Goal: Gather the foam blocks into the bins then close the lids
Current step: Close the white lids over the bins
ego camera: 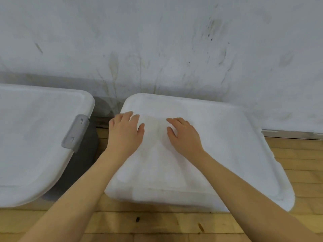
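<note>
Right bin lid (218, 154): white, lay flat over its bin on the wooden floor (297, 172), against the scuffed wall (174, 41). Left hand (125, 132) and right hand (185, 137): both rested palm-down on this lid's left part, fingers extended, gripping nothing. Left bin lid (35, 137): white, closed, grey latch (75, 133) at its right edge, grey bin (82, 163) beneath.
</note>
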A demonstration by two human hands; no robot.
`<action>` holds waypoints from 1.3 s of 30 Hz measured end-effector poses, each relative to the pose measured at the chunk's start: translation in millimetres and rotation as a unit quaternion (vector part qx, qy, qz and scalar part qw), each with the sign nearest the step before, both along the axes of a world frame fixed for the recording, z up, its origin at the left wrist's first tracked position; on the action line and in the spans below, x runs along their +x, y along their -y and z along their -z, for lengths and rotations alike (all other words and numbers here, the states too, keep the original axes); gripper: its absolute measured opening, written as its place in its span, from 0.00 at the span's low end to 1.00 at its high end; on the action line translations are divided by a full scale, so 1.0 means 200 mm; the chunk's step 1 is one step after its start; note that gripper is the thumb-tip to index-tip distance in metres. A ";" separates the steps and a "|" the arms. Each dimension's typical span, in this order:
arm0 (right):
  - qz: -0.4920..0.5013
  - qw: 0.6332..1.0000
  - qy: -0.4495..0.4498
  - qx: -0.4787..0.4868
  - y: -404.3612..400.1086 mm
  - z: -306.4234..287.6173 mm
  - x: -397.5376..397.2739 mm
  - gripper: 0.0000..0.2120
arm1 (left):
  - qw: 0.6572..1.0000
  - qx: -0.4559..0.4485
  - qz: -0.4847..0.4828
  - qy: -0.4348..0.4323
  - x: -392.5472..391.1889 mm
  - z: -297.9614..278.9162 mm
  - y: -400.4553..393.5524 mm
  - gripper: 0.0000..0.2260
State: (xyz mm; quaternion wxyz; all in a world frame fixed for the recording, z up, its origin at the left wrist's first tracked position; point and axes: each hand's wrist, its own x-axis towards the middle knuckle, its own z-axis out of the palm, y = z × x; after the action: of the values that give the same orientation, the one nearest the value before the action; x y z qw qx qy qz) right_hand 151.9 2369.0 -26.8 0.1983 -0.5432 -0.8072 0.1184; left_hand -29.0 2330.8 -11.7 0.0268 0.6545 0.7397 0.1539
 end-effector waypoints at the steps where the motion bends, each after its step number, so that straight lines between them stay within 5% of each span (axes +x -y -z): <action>1: 0.015 1.000 -0.012 0.016 -0.01 0.00 0.09 0.18 | 0.999 0.020 0.021 0.018 0.08 -0.02 -0.02 0.18; 5: 0.098 0.985 -0.059 0.126 -0.04 -0.01 0.49 0.19 | 0.991 0.061 0.111 0.049 0.46 -0.05 -0.11 0.15; 9: 0.169 0.974 -0.063 0.134 -0.07 0.01 0.93 0.19 | 0.980 0.041 0.189 0.043 0.85 -0.04 -0.20 0.16; 16: 0.282 0.958 0.000 -0.056 -0.09 0.15 1.41 0.21 | 0.967 -0.061 0.249 0.012 1.39 0.07 -0.31 0.21; 23: 0.290 0.928 -0.065 -0.226 -0.11 0.16 1.42 0.26 | 0.954 -0.152 0.242 -0.087 1.50 0.19 -0.33 0.28; 32: 0.295 0.951 0.090 -0.004 -0.05 0.11 1.32 0.21 | 0.949 -0.162 0.262 -0.069 1.46 0.17 -0.34 0.29; 39: 0.321 0.945 0.025 -0.050 -0.03 0.11 1.26 0.22 | 0.938 -0.173 0.295 -0.062 1.40 0.17 -0.36 0.30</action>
State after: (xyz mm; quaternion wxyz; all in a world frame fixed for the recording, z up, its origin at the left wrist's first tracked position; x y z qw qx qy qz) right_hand 404.7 2374.6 -49.5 0.1785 -0.7856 -0.5877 0.0751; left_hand 251.7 2402.9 -44.8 0.1375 0.8369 0.5289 -0.0323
